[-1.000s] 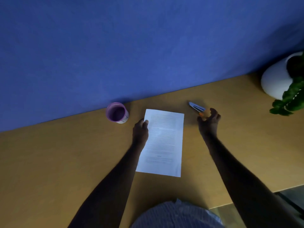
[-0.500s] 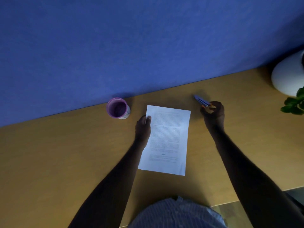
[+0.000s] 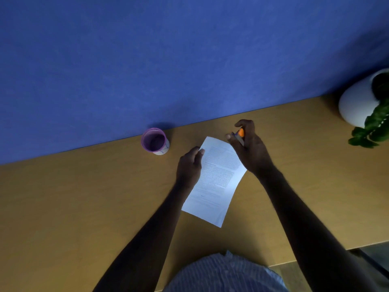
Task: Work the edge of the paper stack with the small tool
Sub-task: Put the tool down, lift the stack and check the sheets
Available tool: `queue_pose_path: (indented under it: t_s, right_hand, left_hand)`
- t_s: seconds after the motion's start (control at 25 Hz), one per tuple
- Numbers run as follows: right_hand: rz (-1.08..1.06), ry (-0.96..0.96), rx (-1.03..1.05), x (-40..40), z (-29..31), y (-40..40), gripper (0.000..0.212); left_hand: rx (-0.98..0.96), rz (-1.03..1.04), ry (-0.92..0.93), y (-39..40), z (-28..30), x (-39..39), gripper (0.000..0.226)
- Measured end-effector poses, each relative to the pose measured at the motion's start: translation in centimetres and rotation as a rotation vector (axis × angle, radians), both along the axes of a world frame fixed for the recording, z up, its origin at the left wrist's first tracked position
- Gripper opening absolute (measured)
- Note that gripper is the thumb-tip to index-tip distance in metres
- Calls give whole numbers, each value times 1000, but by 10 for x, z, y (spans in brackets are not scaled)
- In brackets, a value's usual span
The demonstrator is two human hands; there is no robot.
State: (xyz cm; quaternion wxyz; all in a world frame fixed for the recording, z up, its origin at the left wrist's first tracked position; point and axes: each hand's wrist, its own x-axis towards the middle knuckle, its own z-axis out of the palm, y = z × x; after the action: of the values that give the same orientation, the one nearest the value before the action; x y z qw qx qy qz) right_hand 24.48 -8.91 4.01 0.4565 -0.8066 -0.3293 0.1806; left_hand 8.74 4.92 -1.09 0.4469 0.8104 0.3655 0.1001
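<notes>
Small tool [image 3: 239,136] within right-hand fingers [image 3: 244,124]

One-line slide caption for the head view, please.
Left hand holds the paper stack at its edge while the right hand grips the small tool at its far corner.

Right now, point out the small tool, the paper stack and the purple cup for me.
small tool [image 3: 240,134]: head view, on its orange end.
paper stack [image 3: 216,180]: head view, middle of the printed top sheet.
purple cup [image 3: 145,144]: head view, on its near-left rim.
</notes>
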Motion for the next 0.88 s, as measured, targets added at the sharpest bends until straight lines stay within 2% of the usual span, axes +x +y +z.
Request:
queue_pose_path:
  t_s: [0.12,0.24,0.36,0.56,0.88]
  right_hand:
    - [189,-163,-72,-6,9,0,46]
    - [236,-312,-217,-7,14,5,48]
    - [274,-373,-280,-4,14,7,48]
    - [294,-304,-302,-4,12,9,47]
    - [275,-158,-244,-6,8,12,51]
  left_hand:
    - [89,-32,-2,-2,9,-3,28]
    - [181,-54,-23,-4,17,-7,29]
    - [233,-83,-55,-7,22,-10,31]
    - [276,-96,-65,-9,23,-12,30]
    - [206,-58,-41,-7,21,-13,30]
